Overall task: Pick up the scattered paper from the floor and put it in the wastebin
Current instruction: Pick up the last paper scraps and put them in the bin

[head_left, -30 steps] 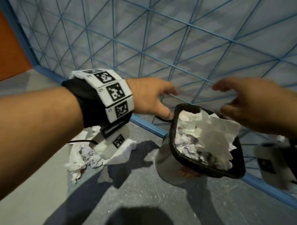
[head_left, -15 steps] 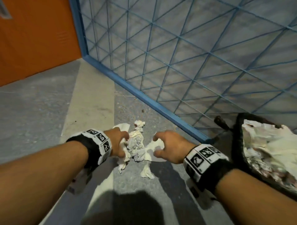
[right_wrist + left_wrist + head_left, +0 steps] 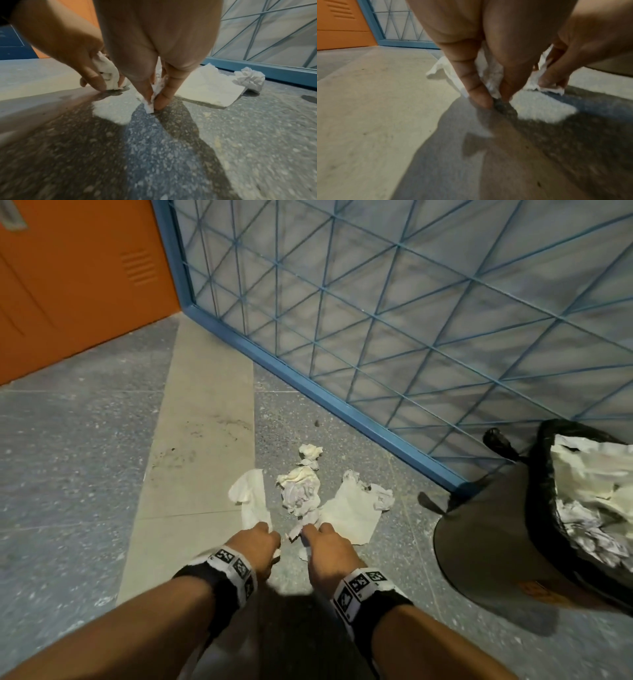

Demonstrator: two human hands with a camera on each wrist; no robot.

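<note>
White scattered paper lies on the grey floor: a long sheet (image 3: 250,498), a crumpled wad (image 3: 299,489), a flat sheet (image 3: 352,517) and a small ball (image 3: 310,451). My left hand (image 3: 260,542) pinches the near end of the long sheet (image 3: 491,81) at floor level. Beside it, my right hand (image 3: 322,539) pinches a small torn scrap (image 3: 150,104) between thumb and finger. The wastebin (image 3: 496,542), grey with a black liner, stands to the right, heaped with crumpled paper (image 3: 589,498).
A blue mesh fence (image 3: 376,320) with a blue base rail runs diagonally behind the paper and the bin. An orange locker (image 3: 78,278) stands at the far left. A pale floor strip (image 3: 198,440) passes under the left sheet.
Both hands left the air above the bin and dropped to the floor pile. Since half a second ago they came together at its near edge and pinched paper.
</note>
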